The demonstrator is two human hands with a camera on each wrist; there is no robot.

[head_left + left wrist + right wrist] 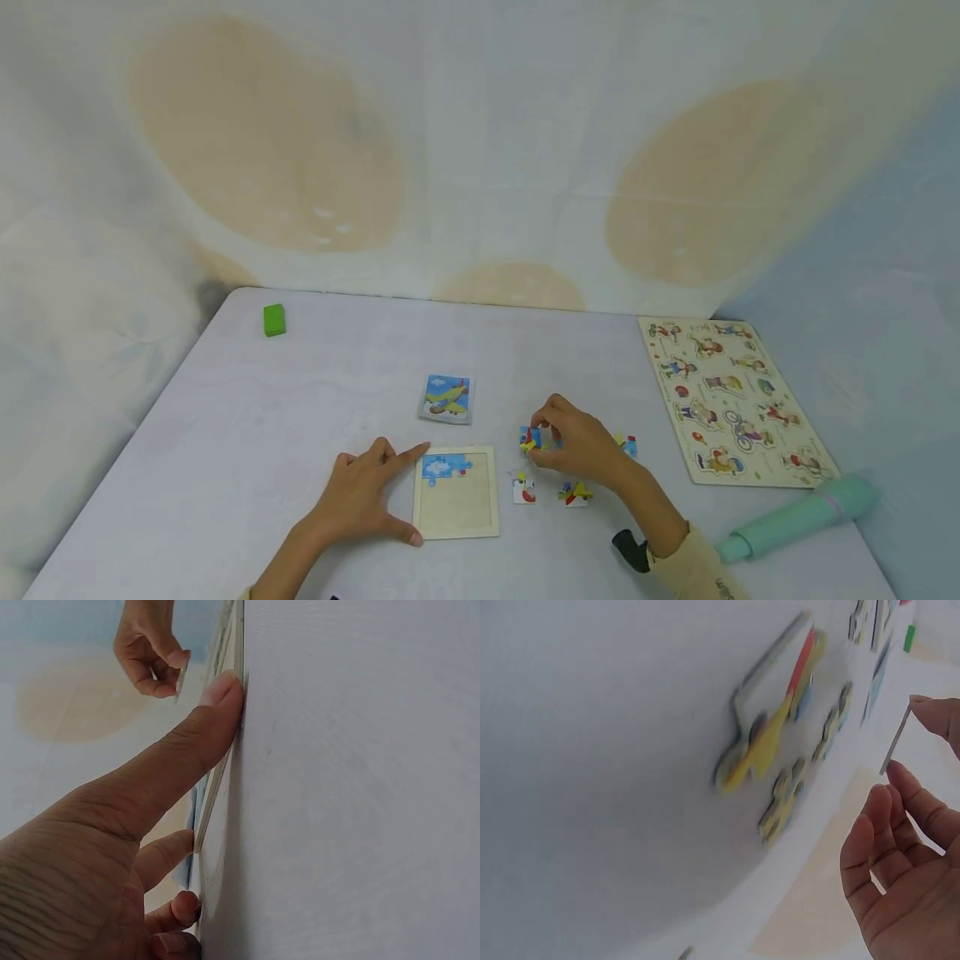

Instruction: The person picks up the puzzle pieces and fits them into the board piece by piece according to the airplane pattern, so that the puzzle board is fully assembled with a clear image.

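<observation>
The table (337, 358) has a smooth surface of pale, slightly lilac white. Pale cloth (495, 167) with large tan patches (270, 133) rises behind it, and on the right side the cloth takes a bluish tone. As landmark I take the wooden puzzle tray (459, 512), which lies flat at the near part of the table. Just beyond the tray is a small picture card (446, 398) with a yellow aeroplane. Well beyond the tray and to its left is a green block (274, 320), close to the far edge of the table. Well to the right of the tray lies a large board (701, 396) with many coloured figures, and nearer to the person, just beside this board, a mint-green roll (810, 517).

The left hand (367, 496) is at the left side of the tray. Its thumb and index finger are stretched wide apart and touch the two left corners, while the other fingers are loosely bent. Inside the tray, blue joined pieces (444, 467) lie in the far left corner.

The right hand (581, 442) is to the right of the tray, almost closed, and pinches one puzzle piece (530, 437) between thumb and finger. This piece is above the table, near the far right corner of the tray. Loose pieces (524, 488) lie to the right of the tray, below and around this hand, some partly hidden by it.
</observation>
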